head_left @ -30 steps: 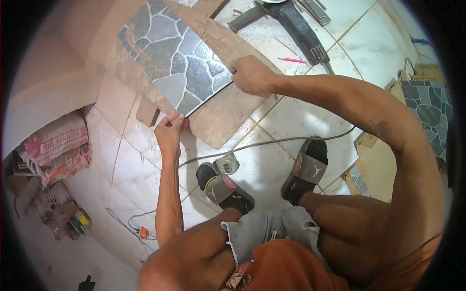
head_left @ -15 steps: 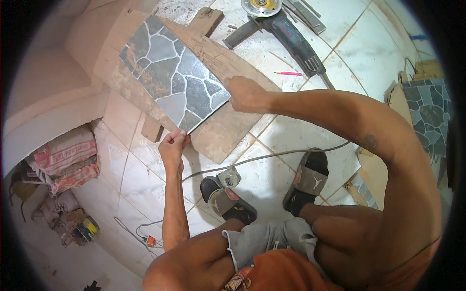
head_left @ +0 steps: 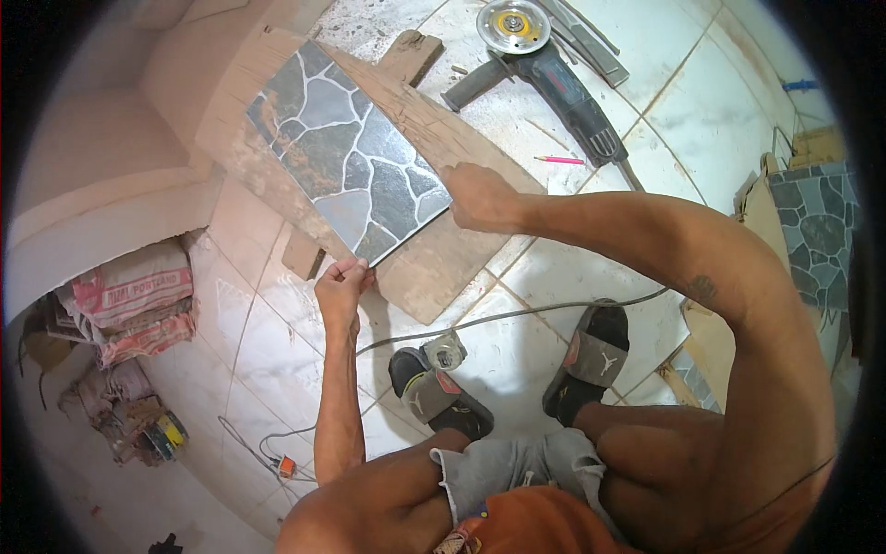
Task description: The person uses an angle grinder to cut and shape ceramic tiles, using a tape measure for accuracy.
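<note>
A rectangular tile (head_left: 343, 152) with a grey stone pattern and pale joint lines lies slantwise on a worn wooden board (head_left: 434, 277). My left hand (head_left: 344, 284) pinches the tile's near corner between thumb and fingers. At its right corner, my right hand (head_left: 482, 197) is closed on the edge; most of those fingers are hidden from view. Brown dust smears the tile's left side.
Beyond the board lies an angle grinder (head_left: 565, 92), near a pink pencil (head_left: 559, 160). A power cord (head_left: 517, 316) crosses the floor before my feet. More patterned tiles (head_left: 821, 231) stand at right; cement bags (head_left: 134, 291) fill a niche at left.
The whole view has shifted slightly, so everything appears a little lower and to the right. Both hands keep their hold on the tile, which stays in place on the board.
</note>
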A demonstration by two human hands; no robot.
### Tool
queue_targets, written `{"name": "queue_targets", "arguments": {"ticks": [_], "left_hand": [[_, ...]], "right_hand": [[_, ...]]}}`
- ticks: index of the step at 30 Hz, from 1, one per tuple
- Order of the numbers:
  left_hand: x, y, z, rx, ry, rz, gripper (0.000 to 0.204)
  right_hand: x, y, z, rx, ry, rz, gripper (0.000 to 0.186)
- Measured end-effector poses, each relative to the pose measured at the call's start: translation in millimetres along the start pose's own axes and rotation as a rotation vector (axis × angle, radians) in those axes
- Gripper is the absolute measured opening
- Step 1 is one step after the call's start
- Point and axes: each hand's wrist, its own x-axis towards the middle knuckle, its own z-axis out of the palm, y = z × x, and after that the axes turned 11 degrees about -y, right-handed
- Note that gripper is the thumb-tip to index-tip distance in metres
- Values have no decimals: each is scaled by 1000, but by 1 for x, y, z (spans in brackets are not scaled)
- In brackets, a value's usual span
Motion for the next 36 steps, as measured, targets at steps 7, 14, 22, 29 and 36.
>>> {"name": "queue_targets", "arguments": {"ticks": [7,14,22,29,36], "left_hand": [[3,2,-6,16,-11,-6,20],[2,23,-12,-24,-69,-29,31],[-2,71,-35,-126,-143,88,45],[6,89,-63,-147,-167,73,41],[-14,82,-75,-324,-102,210,38]], "right_hand": [[-2,-6,-6,7,-13,-1,19],[-17,-19,-33,189,-51,80,26],[-23,-71,-76,311,-260,62,33],[-22,-108,-81,824,-317,23,55],[-23,-134,-78,646,-268,-65,66]]}}
